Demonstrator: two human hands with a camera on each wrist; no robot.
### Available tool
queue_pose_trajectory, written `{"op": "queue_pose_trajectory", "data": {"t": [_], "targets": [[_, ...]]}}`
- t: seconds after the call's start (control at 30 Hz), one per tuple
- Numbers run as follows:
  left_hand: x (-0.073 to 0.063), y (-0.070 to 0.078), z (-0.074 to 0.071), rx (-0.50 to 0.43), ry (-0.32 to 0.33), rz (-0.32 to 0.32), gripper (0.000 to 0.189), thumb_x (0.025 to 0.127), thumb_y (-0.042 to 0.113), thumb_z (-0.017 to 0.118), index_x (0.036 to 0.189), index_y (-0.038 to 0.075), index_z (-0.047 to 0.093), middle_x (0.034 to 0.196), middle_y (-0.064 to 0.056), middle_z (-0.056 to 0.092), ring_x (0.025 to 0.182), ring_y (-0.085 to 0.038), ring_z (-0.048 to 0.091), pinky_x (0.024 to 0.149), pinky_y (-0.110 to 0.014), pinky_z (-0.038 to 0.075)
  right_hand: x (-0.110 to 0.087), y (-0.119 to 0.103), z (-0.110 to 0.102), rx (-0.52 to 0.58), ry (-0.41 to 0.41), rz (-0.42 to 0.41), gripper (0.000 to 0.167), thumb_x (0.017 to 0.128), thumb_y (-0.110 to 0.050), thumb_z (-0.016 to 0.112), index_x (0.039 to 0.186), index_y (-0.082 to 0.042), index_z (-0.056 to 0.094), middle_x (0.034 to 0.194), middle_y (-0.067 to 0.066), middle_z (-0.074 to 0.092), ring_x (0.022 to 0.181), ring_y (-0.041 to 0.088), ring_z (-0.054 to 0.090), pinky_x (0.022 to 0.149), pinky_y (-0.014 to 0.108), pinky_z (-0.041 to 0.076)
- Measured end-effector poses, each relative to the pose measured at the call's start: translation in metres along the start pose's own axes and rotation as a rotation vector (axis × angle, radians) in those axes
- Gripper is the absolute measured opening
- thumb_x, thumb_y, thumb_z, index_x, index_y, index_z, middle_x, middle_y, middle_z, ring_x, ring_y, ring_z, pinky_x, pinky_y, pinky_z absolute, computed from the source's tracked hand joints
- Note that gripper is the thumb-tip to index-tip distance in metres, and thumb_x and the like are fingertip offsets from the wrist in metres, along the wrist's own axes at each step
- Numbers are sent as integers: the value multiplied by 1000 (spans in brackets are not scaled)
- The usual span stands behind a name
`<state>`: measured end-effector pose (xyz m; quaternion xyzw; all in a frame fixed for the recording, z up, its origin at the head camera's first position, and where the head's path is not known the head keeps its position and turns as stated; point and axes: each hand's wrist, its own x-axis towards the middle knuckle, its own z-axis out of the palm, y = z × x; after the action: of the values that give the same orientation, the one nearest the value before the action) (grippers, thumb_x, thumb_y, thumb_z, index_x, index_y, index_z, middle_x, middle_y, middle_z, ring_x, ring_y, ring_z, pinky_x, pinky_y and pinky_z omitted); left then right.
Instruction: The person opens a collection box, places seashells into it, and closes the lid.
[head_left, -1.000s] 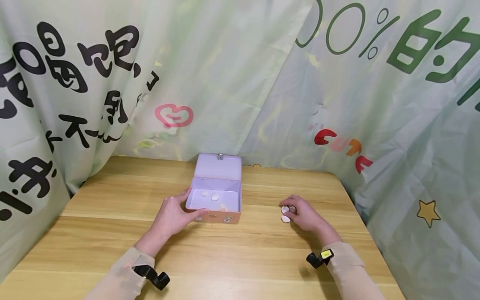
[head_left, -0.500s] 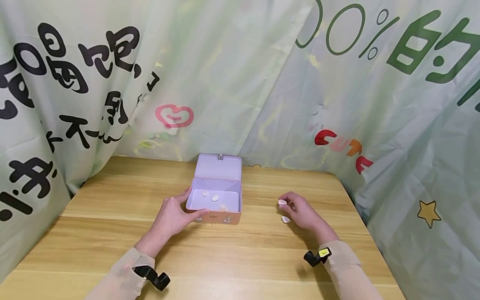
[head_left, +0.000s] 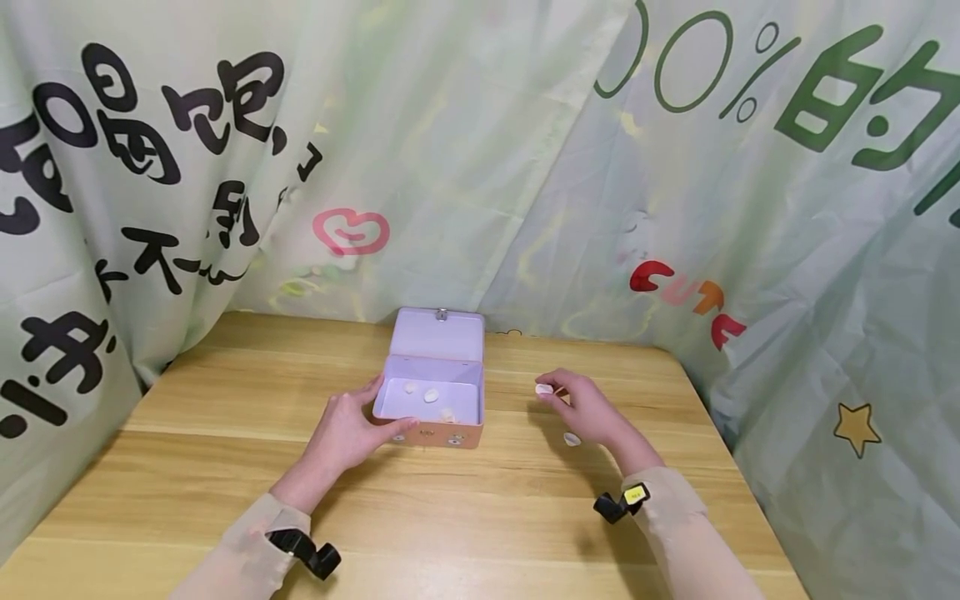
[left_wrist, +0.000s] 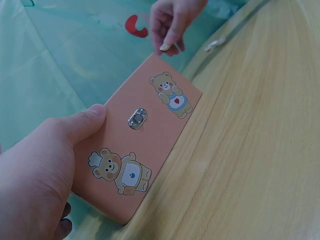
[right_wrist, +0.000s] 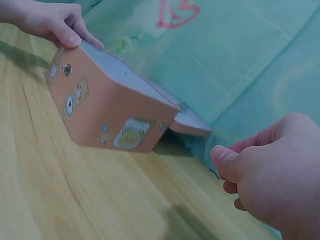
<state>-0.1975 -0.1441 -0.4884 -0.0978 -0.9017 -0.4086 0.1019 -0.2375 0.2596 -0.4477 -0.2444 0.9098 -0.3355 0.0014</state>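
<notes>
An open lunchbox-style tin [head_left: 467, 434], lilac inside and pink-orange outside with bear pictures, stands on the table. My left hand [head_left: 341, 433] grips its left side, the thumb on the front wall in the left wrist view. Inside the tin lie several small pale pieces [head_left: 431, 396]. To the right of the tin, above the table, my right hand [head_left: 592, 411] pinches a small white shell-like piece [head_left: 543, 389] between thumb and fingers. Another white piece [head_left: 572, 439] lies on the wood below that hand. In the right wrist view the pinched piece is hidden behind the thumb.
The wooden table [head_left: 480, 517] reaches back to a printed curtain [head_left: 480, 167] hanging behind and along both sides. The tin's raised lid [head_left: 437, 335] stands close to the curtain.
My right hand has picked up white material from the table and moved left and up, toward the tin, carrying a white piece. My left hand and the tin have stayed in place.
</notes>
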Motion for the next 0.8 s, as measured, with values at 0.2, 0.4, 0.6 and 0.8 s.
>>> {"op": "queue_pose_trajectory", "data": {"t": [0.2, 0.4, 0.6, 0.8], "targets": [[1, 0, 1, -5, -9, -6, 113, 75, 71, 86, 153, -2, 50, 135, -39, 58, 37, -3, 26, 36, -28, 36, 14, -15, 1, -4, -6, -33, 31, 108, -16, 65, 133, 3, 68, 119, 8, 70, 108, 27, 65, 96, 50, 55], [0, -1, 1, -5, -10, -8, 112, 76, 71, 86, 155, 0, 49, 146, -36, 49, 36, -3, 26, 35, -28, 36, 29, -29, 4, 5, 0, -97, 28, 106, -13, 68, 130, 1, 70, 120, 9, 71, 106, 26, 65, 96, 49, 55], [1, -2, 1, 4, -1, -2, 114, 75, 73, 84, 153, -2, 50, 138, -38, 56, 37, -3, 26, 37, -28, 37, 44, -41, 13, 2, -19, -134, 27, 106, -14, 67, 130, -1, 70, 120, 7, 71, 106, 24, 66, 97, 47, 55], [1, -1, -1, -13, 2, -9, 109, 77, 66, 88, 152, -4, 51, 118, -39, 67, 37, -4, 26, 37, -29, 37, 58, -55, 23, 26, -46, -160, 30, 106, -14, 67, 132, 2, 70, 122, 8, 71, 108, 25, 66, 97, 47, 55]]}}
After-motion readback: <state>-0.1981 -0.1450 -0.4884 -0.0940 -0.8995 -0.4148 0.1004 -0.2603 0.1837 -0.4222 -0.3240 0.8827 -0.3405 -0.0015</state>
